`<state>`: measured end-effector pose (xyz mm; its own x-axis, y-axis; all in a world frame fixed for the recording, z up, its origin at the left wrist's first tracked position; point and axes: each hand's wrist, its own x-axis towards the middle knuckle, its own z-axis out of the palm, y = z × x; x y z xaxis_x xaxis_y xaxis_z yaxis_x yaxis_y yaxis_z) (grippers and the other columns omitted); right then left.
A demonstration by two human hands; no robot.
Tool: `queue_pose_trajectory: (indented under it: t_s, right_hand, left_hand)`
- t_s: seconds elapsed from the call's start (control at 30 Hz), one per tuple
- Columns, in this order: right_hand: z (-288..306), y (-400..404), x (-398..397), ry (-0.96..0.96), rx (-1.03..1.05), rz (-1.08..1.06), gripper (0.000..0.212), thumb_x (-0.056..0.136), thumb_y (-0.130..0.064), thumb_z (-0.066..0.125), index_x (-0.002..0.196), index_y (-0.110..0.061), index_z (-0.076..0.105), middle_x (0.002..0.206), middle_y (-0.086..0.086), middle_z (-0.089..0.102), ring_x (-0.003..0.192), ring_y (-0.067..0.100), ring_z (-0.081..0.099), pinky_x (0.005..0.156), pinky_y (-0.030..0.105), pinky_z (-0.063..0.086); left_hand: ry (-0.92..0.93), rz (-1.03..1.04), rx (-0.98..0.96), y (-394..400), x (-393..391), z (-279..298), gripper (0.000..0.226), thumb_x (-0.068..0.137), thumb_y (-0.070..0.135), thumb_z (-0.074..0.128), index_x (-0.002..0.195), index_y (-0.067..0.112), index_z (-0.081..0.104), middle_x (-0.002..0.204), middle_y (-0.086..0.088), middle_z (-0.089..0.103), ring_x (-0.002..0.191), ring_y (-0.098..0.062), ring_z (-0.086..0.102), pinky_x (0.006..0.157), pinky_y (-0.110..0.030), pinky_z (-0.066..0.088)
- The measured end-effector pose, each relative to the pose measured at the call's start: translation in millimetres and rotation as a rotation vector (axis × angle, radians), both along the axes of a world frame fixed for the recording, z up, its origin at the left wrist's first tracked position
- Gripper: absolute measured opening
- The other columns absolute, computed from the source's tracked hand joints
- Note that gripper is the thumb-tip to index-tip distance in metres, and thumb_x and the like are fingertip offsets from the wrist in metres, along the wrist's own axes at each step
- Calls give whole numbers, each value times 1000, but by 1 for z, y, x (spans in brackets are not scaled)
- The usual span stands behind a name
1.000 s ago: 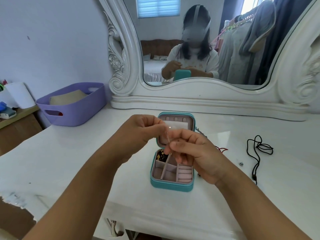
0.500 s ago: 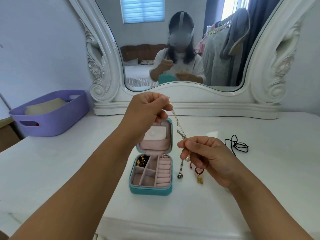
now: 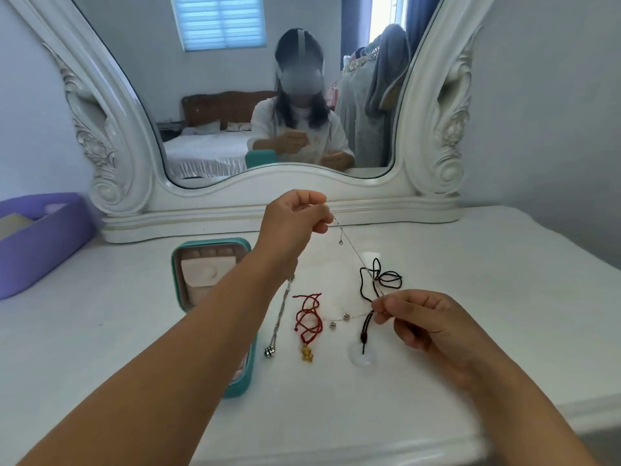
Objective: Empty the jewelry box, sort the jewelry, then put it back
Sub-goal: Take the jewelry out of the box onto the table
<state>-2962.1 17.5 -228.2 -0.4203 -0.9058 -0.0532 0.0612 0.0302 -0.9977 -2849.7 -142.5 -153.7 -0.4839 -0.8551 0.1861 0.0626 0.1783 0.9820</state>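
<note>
L. hand (image 3: 295,220) raised, fingers curled, thumb and forefinger pinching; forearm runs in from lower left. R. hand (image 3: 423,319) lower and nearer, palm turned inward, fingertips (image 3: 381,306) pinched together, remaining fingers loosely curled.

Home bedroom: ornate vanity mirror (image 3: 111,156), reflected bed (image 3: 208,153), hanging clothes (image 3: 369,105).

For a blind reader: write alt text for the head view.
Two hands stretch a thin silver chain above a white dresser: left hand raised, right hand low. Beneath lie a red cord necklace, a black cord necklace and an open teal jewelry box.
</note>
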Motion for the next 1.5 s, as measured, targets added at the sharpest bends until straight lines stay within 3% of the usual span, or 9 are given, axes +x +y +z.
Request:
queue_pose_trajectory:
  t_s: [0.1, 0.23, 0.5, 0.7, 0.87, 0.97, 1.03, 1.17, 1.5]
  right_hand:
    - [-2, 15, -13, 54, 48, -63, 12, 76, -16, 66, 79, -10, 75, 70, -1, 69, 48, 9, 38, 46, 15, 29]
    - [-5, 29, -25, 116, 113, -163, 11, 79, -10, 64, 77, -10, 75, 61, 0, 65, 48, 9, 36, 41, 12, 29]
    - [-10, 43, -48, 65, 94, -253, 14, 80, 0, 60, 79, -8, 71, 59, 4, 66, 47, 12, 44, 42, 17, 35]
    - [10, 22, -55, -75, -87, -157, 15, 84, 1, 54, 85, -8, 66, 65, 5, 69, 52, 12, 56, 51, 19, 45]
    - [33, -5, -54, -113, -195, -68, 17, 86, 0, 52, 87, -9, 66, 69, 5, 69, 71, 17, 65, 74, 28, 55]
    - [44, -15, -52, -167, -279, -39, 18, 86, 2, 51, 87, -8, 65, 68, 5, 70, 77, 19, 66, 81, 30, 56]
    - [50, -19, -53, -207, -339, -60, 18, 85, 3, 50, 88, -7, 65, 66, 5, 70, 81, 21, 67, 83, 31, 55]
    - [52, -15, -60, -266, -401, -149, 19, 85, 2, 49, 86, -10, 63, 63, 2, 69, 83, 21, 67, 88, 33, 53]
    - [10, 37, -62, 50, -98, -344, 16, 81, 3, 55, 77, -9, 66, 59, 5, 68, 56, 14, 53, 58, 25, 39]
  left_hand:
    - [-9, -57, 136, 4, -24, -6, 12, 83, 8, 59, 83, 20, 59, 70, 2, 67, 61, -9, 57, 55, -19, 38]
    - [-25, -123, 323, 9, -49, -19, 13, 84, 5, 59, 81, 18, 58, 69, 0, 65, 51, -5, 58, 46, -13, 38]
    - [-337, -311, 201, 16, -68, -53, 17, 84, 2, 53, 85, 16, 61, 73, -1, 64, 60, -10, 61, 58, -19, 41]
    - [-238, -346, 229, 14, -65, -63, 21, 88, -3, 46, 86, 12, 60, 75, -5, 61, 78, -18, 67, 76, -26, 53]
    - [-118, -452, 200, 19, -61, -64, 20, 90, -3, 44, 93, 9, 60, 84, -8, 62, 88, -20, 67, 90, -26, 50]
    - [-64, -545, 242, 25, -63, -61, 21, 91, -4, 41, 100, 6, 57, 74, -4, 60, 73, -27, 69, 83, -31, 54]
    - [-94, -521, 247, 26, -63, -59, 23, 90, -4, 40, 96, 11, 56, 68, 0, 54, 49, -16, 59, 69, -30, 55]
    - [-166, -441, 232, 15, -59, -53, 24, 90, 0, 40, 89, 17, 55, 69, 1, 47, 37, -5, 28, 38, -16, 28]
    - [-303, -292, 89, -5, -92, -50, 16, 84, 6, 55, 86, 20, 59, 75, 1, 61, 52, -11, 34, 46, -18, 29]
